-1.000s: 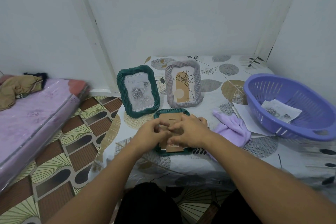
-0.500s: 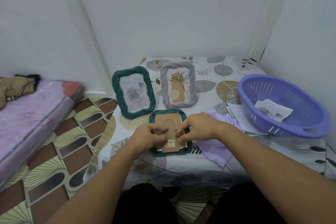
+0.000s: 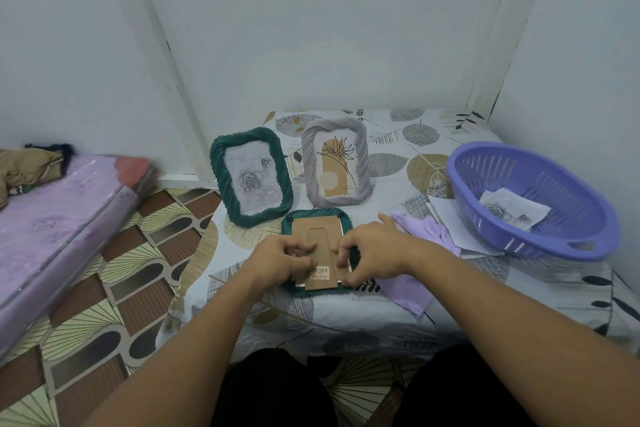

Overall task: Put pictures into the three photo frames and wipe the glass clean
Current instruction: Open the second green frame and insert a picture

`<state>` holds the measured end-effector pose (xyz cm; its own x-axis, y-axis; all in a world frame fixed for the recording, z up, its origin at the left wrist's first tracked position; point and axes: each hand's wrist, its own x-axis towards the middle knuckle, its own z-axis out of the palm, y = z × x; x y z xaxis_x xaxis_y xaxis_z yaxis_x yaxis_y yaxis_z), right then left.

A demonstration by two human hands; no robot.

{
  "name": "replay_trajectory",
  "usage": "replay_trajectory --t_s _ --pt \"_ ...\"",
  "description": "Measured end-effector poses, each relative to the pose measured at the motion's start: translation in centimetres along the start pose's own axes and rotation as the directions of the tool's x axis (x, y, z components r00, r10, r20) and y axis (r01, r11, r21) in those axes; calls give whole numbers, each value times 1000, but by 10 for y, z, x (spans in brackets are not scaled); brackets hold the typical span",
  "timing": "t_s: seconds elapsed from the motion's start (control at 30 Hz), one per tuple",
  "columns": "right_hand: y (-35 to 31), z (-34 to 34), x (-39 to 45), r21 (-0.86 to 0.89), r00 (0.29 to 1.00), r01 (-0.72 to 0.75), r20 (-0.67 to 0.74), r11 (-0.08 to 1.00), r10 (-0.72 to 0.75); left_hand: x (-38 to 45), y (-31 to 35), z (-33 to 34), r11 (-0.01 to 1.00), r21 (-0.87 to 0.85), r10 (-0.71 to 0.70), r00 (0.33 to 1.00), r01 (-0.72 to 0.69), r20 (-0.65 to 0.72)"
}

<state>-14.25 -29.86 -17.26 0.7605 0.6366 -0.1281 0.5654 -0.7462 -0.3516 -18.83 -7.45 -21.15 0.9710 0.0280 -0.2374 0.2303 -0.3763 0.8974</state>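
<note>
Mattress (image 3: 59, 218) under glossy purple plastic fills the far left of my feed, with a crumpled brown cloth (image 3: 24, 166) lying at its head. Beside it, patterned floor covering (image 3: 114, 281) in brown and cream runs to the low table (image 3: 398, 319), which is draped in a leaf-print cloth.

Two frames stand upright at the back of the table, glass toward me: a dark green frame (image 3: 252, 176) with a twisted, rope-like border holding a grey rose print, and just to its right a pale grey frame (image 3: 335, 161) of the same ribbed shape holding a line-drawn flower.

In front of them the third frame (image 3: 316, 251), also green, lies face down, its brown cardboard back and folded stand uppermost, a barcode sticker near the close edge. The left hand (image 3: 281, 258) has its fingers curled and pressed on the left side of the backing; the right hand (image 3: 372, 255) pinches at the right edge, thumb and fingers together on the board. Both hands cover the frame's sides, so I cannot tell what the fingertips grip beneath.

A soft lilac cloth (image 3: 420, 253) lies rumpled right of the frame, partly under the right wrist. White paper sheets (image 3: 453, 224) lie beyond it, tucked under a slotted oval purple plastic basket (image 3: 533, 201), which holds another rose picture (image 3: 512, 210).
</note>
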Motion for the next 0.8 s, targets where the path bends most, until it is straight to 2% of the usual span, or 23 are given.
replay_trajectory --t_s 0.17,0.33,0.67,0.8 --pt "-2 8 -7 79 997 -4 -71 997 10 0 0 0 1000 7 -3 1000 3 -9" --pt "2 12 -10 168 998 -42 -42 985 49 2 -1 0 999 36 -3 1000 4 -19" --pt "3 9 -14 213 999 -35 28 976 30 0 0 -1 999 39 -6 1000 7 -21" --pt "-1 10 -12 199 998 -42 -27 979 48 -2 2 1 1000 24 -8 1000 9 -19"
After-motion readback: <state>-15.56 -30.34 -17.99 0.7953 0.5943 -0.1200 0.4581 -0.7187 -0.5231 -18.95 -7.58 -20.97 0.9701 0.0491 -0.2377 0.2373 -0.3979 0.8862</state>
